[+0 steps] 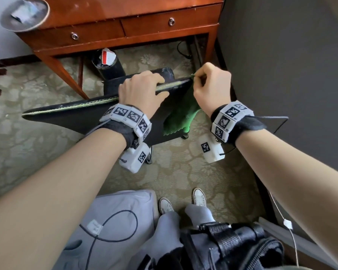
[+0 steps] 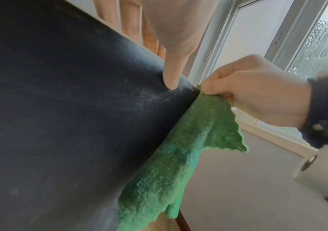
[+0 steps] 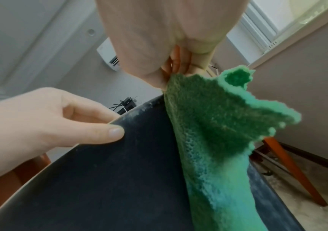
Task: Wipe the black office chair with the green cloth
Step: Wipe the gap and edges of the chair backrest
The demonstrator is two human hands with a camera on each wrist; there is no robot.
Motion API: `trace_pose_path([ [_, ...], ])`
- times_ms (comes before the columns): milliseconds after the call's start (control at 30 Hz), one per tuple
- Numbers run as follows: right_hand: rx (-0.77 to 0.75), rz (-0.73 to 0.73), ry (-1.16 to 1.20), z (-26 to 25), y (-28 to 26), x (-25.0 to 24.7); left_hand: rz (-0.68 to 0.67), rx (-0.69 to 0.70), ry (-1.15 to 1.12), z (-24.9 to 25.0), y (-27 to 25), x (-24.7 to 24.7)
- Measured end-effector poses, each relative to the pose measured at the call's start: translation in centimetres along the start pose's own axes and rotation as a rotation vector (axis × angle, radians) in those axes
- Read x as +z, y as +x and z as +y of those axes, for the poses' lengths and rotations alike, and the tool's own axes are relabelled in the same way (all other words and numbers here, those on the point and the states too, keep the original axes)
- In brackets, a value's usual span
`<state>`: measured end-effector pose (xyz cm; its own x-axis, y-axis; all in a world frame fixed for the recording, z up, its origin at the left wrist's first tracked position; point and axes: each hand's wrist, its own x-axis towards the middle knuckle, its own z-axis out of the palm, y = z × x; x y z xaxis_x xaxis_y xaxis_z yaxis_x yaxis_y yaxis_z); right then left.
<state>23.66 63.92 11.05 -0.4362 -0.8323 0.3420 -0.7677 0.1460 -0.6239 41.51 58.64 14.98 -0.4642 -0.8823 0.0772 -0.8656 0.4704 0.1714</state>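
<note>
The cloth (image 1: 180, 114), soft and limp, hangs at 6 o'clock from the right hand (image 1: 211, 86), which pinches 1 corner. The left hand (image 1: 142, 90) grips the stiff chair (image 1: 70, 115) backrest's top edge; bunch the cloth for firmer wiping.

The black office chair (image 1: 90, 117) shows only its backrest and a corner of its seat from the head; its base is almost wholly hidden below the backrest, and both wrist views cut the backrest off at their edges. Beyond the backrest's top edge the fingers (image 1: 154, 79) of the left hand (image 1: 140, 90) go out of sight, and the green cloth (image 1: 180, 112) disappears into the right hand (image 1: 211, 88) at that edge's right end, its lower end cropped in both wrist views. Past the chair, the counter (image 1: 125, 14) is cut by the picture's top, and the contents of the dish (image 1: 23, 13) on its left corner are too blurred to tell.
</note>
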Motion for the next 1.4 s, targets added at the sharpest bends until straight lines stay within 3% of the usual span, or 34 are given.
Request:
trace_pose_path([
  [267,-0.085,-0.082,-0.003,-2.1,-1.5,1.0,0.032,0.006,0.005,-0.2,-0.2,0.5],
  [433,-0.048,-0.011,-0.01,-1.3,-1.2,0.9,0.036,0.0,-0.007,0.3,0.0,0.4],
  [567,-0.101,-0.078,0.049,-3.5,-2.1,2.2,0.033,-0.007,-0.003,0.6,0.2,0.3],
  [767,-0.03,0.015,-0.001,-1.5,-0.7,1.1,0.024,-0.014,-0.008,1.0,0.8,0.5],
  [967,-0.123,-0.069,0.025,-2.6,-1.1,1.6,0.02,-0.004,-0.033,1.7,1.1,0.5],
  [1167,-0.045,-0.027,-0.079,-0.7,1.1,0.1,0.025,0.02,-0.04,-1.0,0.7,-0.5],
  [1400,-0.166,-0.107,-0.018,-3.0,-0.6,1.5,0.054,-0.002,-0.046,-0.9,0.7,-0.3],
])
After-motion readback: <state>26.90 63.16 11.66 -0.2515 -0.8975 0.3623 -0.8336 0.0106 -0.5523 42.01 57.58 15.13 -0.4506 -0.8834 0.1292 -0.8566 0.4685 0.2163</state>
